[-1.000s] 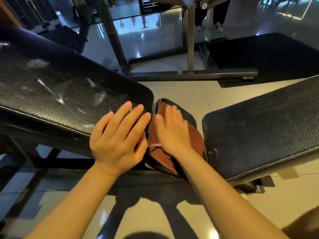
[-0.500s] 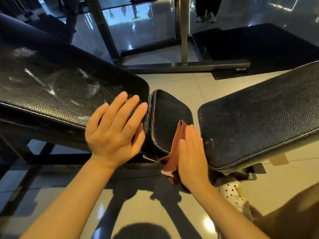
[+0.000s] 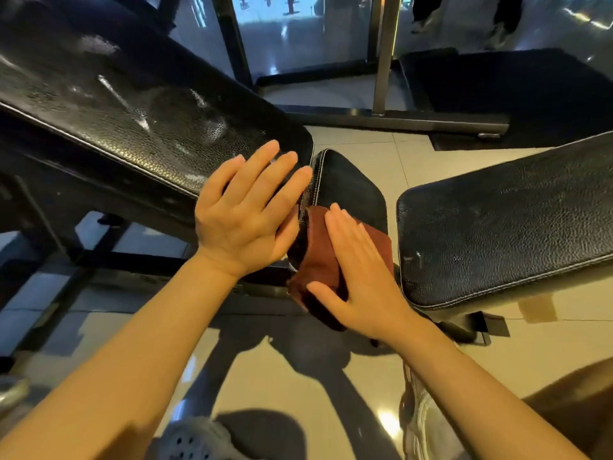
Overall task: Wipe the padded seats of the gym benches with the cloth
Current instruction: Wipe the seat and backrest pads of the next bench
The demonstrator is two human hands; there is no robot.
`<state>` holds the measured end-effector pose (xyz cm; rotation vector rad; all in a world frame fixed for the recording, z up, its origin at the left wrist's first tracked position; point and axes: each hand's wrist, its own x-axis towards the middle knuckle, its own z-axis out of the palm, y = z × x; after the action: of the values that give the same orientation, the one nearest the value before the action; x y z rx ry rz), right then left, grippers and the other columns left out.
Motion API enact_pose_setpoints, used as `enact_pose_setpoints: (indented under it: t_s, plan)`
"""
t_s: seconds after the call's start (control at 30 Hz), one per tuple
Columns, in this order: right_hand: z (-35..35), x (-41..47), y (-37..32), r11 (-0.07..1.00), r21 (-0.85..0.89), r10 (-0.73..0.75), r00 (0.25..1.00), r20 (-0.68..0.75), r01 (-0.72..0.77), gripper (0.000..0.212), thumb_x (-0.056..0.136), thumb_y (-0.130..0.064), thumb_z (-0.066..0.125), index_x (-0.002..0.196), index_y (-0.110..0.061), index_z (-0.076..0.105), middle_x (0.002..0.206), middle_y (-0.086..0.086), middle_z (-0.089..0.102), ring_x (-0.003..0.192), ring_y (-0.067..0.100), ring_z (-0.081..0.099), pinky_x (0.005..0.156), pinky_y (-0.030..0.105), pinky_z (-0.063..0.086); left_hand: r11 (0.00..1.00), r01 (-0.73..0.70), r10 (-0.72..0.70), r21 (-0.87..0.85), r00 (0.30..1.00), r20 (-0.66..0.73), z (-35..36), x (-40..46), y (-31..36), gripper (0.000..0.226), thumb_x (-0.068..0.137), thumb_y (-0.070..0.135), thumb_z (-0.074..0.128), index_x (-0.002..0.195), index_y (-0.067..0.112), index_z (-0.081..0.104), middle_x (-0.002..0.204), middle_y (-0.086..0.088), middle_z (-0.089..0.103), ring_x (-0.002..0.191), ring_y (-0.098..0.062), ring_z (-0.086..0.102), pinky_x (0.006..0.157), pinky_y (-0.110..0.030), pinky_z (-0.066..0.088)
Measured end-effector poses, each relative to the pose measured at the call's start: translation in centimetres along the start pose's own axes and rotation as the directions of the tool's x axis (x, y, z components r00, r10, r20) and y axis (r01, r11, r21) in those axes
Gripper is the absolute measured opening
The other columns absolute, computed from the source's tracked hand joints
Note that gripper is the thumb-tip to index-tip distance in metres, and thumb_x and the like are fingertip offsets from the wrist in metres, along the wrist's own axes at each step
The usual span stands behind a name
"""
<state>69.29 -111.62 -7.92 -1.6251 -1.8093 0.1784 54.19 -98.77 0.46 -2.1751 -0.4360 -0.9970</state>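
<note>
Floor glare, hard shadows, fisheye edges

Glossy beige floor tiles (image 3: 358,161) reflect light beside a black mat (image 3: 517,91) and metal frame (image 3: 384,58).

Three black padded seats (image 3: 348,190) (image 3: 142,104) (image 3: 510,220), one brown cloth (image 3: 318,260), two hands (image 3: 245,214) (image 3: 361,277) (both flat).

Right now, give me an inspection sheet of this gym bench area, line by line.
Surface: small black seat pad, partly covered by the cloth.
Job's things: reddish-brown cloth draped over the pad's near end; large bench pad left, streaked; another bench pad right.
Clutter: nothing seen.
Grippers: left hand flat on the large pad's corner; right hand flat, pressing the cloth.
Cables: nothing seen.
Surroundings: glossy tiled floor, metal frame base, dark mat.
</note>
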Motion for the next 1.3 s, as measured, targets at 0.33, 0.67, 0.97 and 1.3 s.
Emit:
enact_pose_setpoints:
  t_s: [0.33,0.67,0.97,1.3]
  plan:
    - [0.7,-2.8,2.5,0.972,0.095,0.216,0.976,0.0,-0.215,0.092,0.09,-0.042,0.062,0.154,-0.016,0.0,0.163,0.002,-0.001,0.151,0.017,-0.003,0.122,0.05,0.01,0.982,-0.082,0.127,-0.167,0.95,0.284,-8.0,-6.3,-1.1,0.042,0.099,0.032,0.046,0.138,0.018,0.045,0.144,-0.015,0.048,0.136,-0.028,0.038,0.114,-0.048,0.02]
    - [1.3,2.8,-3.1,0.985,-0.016,0.164,0.967,-0.194,-0.17,0.082,0.089,-0.03,0.066,0.153,-0.006,0.02,0.16,0.013,0.021,0.149,0.026,0.015,0.122,0.041,0.012,0.996,0.013,0.028,-0.094,0.908,0.418,-7.5,-8.1,-1.1,0.053,0.097,0.038,0.044,0.146,0.018,0.04,0.155,-0.015,0.029,0.144,-0.031,0.026,0.113,-0.059,0.021]
    - [1.7,-3.0,0.5,0.872,0.131,0.486,0.864,-0.129,-0.471,0.09,0.087,-0.028,0.067,0.155,-0.022,0.009,0.162,-0.006,0.013,0.149,0.012,0.008,0.121,0.043,0.021,0.995,0.022,0.015,-0.099,0.935,0.355,-6.6,-8.0,-1.0,0.055,0.099,0.036,0.043,0.149,0.018,0.032,0.157,-0.013,0.024,0.145,-0.03,0.023,0.114,-0.056,0.019]
    - [-0.7,5.0,-1.3,0.985,0.112,0.126,0.991,0.031,-0.129,0.086,0.087,-0.061,0.031,0.156,-0.02,0.002,0.164,-0.004,-0.002,0.15,0.008,-0.008,0.122,0.029,-0.005,0.999,0.04,-0.028,-0.023,0.92,0.39,-5.7,-7.0,-0.2,0.061,0.099,0.043,0.041,0.153,0.021,0.025,0.16,-0.009,0.017,0.148,-0.028,0.016,0.117,-0.056,0.009]
